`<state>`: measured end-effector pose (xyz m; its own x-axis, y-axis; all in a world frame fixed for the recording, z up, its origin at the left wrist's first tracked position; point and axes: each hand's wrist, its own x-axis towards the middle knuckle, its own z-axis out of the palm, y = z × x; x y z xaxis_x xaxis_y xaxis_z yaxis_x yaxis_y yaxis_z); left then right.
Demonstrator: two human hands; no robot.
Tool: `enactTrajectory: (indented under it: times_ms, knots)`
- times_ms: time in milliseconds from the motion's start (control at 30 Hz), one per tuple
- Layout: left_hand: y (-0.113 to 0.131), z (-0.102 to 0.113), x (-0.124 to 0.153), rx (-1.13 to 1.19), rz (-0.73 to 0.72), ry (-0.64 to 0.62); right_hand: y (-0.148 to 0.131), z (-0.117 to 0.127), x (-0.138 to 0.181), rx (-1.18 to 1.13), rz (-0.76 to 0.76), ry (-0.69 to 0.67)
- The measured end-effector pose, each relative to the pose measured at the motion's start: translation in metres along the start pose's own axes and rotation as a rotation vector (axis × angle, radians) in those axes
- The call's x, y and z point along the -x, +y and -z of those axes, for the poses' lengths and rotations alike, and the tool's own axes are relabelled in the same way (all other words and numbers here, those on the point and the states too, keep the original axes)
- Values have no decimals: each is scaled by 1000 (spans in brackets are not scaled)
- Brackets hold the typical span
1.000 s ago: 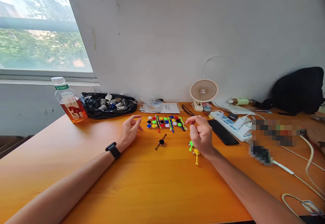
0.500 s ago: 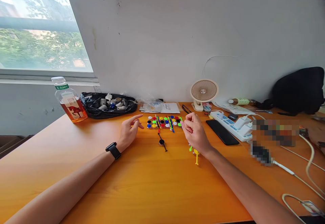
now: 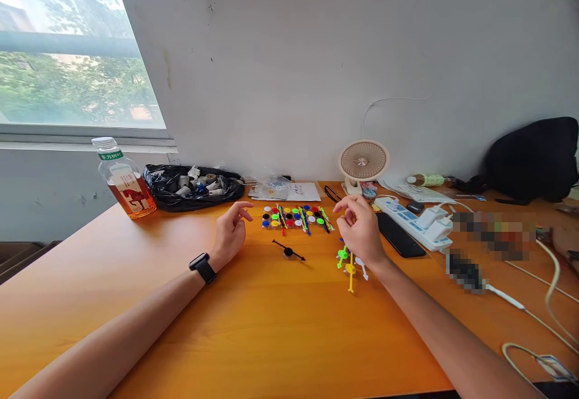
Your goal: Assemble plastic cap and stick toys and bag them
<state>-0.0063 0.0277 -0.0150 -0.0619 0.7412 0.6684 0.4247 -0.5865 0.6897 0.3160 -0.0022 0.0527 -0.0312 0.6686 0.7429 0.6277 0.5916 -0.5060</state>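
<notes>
A black arrow spinner (image 3: 288, 252) on a small round base stands by itself on the table between my hands, touched by neither. My left hand (image 3: 231, 230), wearing a black watch, is to its left with bent fingers apart and nothing in them. My right hand (image 3: 360, 230) hovers at the right, fingers loosely curled, thumb apart, with no object visible in them. Below it are a green arrow spinner (image 3: 342, 255), a yellow one (image 3: 350, 269) and a white one (image 3: 361, 266); a blue part there is mostly hidden. Beyond lie rows of coloured round bases (image 3: 289, 217) and bundles of coloured arrows (image 3: 304, 220).
At the left stand a tea bottle (image 3: 131, 191) and a black plastic bag (image 3: 156, 189) of grey pieces. A small fan (image 3: 364, 162) is near the wall. To the right lie a black phone (image 3: 400, 236), a power strip (image 3: 402, 215) and cables (image 3: 554, 284).
The black spinner's arrow has turned to another angle. My right hand has shifted right and loosened its fingers, uncovering more arrow bundle and spinners. My left hand has barely moved, its index finger slightly more bent.
</notes>
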Motion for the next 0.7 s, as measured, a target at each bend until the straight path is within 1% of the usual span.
enactTrajectory:
  times_ms: [100,200,267,367,500,600,700]
  knots:
    - [3,-1,1,6,-4,-11,-2,3,0,33,47,69]
    - [7,-2,0,-1,59,-23,-4,5,1,37,107,129]
    - [8,-2,-1,-6,111,-29,-4,6,1,31,119,175]
    - [9,1,0,-64,135,-37,-1,7,0,-6,102,229]
    - [9,5,2,-142,98,-44,3,9,-3,-32,82,237]
    - [9,4,3,-105,87,-65,4,11,-3,-25,40,233]
    - [11,1,3,-37,98,-100,6,11,-1,-53,-60,241]
